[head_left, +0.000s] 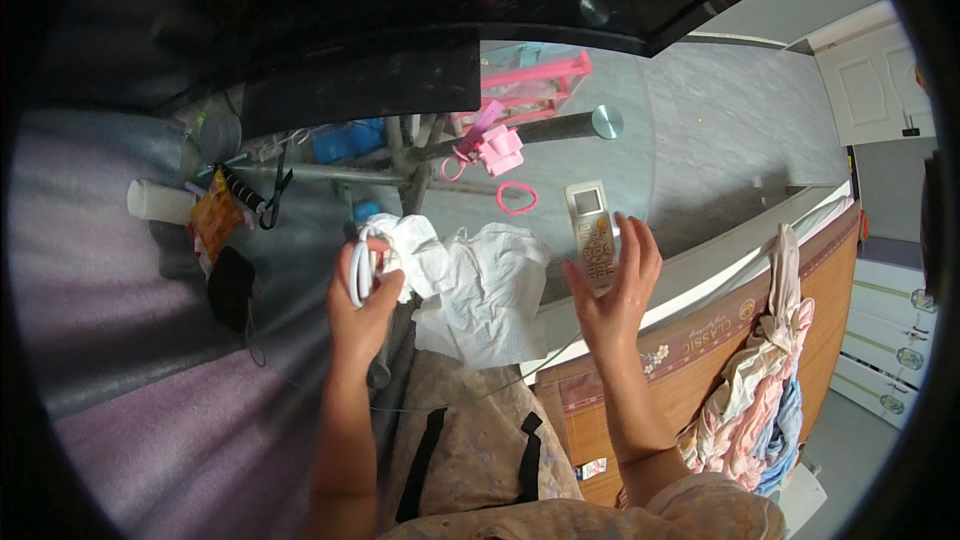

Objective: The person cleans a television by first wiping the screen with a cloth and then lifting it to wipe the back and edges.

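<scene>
My left hand [367, 292] grips a white coiled cable [361, 274] together with a crumpled white tissue [424, 255]. Beside it, an unfolded sheet of white tissue [491, 292] lies at the glass table's near edge. My right hand [619, 285] is at the near end of a remote control [592, 232] with a small screen, its thumb and fingers spread on either side; whether they touch it cannot be told. Beyond the tissues are a pink hair tie [517, 197] and a pink plastic item [500, 150] with a purple strip.
A black screen [337, 75] overhangs the far side. At left stand a white cup [159, 201], an orange packet [216, 217] and a black pouch [231, 289]. A bed with a brown mat [675, 390] and bundled clothes [757, 397] is at right. A thin cord crosses my lap.
</scene>
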